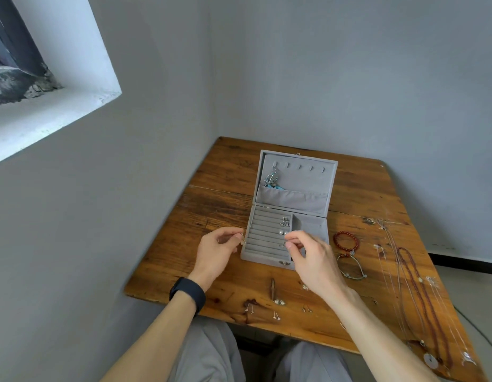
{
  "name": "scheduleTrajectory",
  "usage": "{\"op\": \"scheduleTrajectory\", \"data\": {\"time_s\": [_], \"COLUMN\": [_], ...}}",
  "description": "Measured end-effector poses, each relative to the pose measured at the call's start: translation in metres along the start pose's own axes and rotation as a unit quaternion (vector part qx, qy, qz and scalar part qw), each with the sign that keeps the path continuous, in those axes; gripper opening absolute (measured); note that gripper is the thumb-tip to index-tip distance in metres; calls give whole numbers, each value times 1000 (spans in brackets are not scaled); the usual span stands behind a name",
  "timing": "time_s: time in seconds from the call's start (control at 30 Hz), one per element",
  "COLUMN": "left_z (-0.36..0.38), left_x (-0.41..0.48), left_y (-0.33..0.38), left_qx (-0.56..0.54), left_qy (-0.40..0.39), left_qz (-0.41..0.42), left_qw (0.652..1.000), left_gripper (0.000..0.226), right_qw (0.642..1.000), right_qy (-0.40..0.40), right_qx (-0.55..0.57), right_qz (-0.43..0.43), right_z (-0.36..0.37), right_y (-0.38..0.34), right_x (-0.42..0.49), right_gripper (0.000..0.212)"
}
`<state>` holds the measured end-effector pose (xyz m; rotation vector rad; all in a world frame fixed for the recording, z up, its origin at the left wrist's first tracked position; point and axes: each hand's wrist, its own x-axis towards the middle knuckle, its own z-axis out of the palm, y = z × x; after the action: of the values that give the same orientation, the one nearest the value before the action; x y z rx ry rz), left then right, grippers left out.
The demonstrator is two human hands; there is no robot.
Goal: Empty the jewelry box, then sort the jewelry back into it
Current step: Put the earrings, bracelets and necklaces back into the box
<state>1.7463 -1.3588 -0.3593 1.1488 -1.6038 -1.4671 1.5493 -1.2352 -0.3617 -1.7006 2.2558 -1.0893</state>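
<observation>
A grey velvet jewelry box [256, 255] lies open on the wooden table [217, 194], its lid [297, 158] flat behind it. A blue-and-silver necklace [272, 180] hangs from one lid hook. Silver earrings [285, 221] and pearl studs [283, 232] sit in the ring rolls. My left hand [216, 253] rests at the box's left edge, pinching a small ring [243, 242]. My right hand [312, 257] hovers over the box's front right, fingertips pinched on a tiny silver piece [284, 245] at a ring slot.
A red bead bracelet [346, 241] and a cord bracelet [351, 267] lie right of the box. Long necklaces [421, 293] stretch along the table's right side. Small earrings [278, 301] are scattered near the front edge. Walls close in on the left and behind.
</observation>
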Motion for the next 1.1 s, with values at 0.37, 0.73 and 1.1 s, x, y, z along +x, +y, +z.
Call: {"op": "scheduleTrajectory", "data": {"time_s": [0.37,0.73,1.1], "left_z": [-12,-8,-8], "left_x": [9,13,14], "left_y": [-27,-33,-36], "left_qx": [-9,0,1], "left_qy": [-12,-20,-17], "left_qz": [-4,-3,0], "left_qw": [1000,1000,1000], "left_gripper": [16,14,15], "right_qw": [995,984,983], "right_qy": [-71,-118,-131], "right_qx": [-73,-128,-121], "right_qz": [7,38,40], "right_z": [14,27,35], "right_y": [8,12,3], "right_x": [72,103,120], "right_gripper": [14,18,15]}}
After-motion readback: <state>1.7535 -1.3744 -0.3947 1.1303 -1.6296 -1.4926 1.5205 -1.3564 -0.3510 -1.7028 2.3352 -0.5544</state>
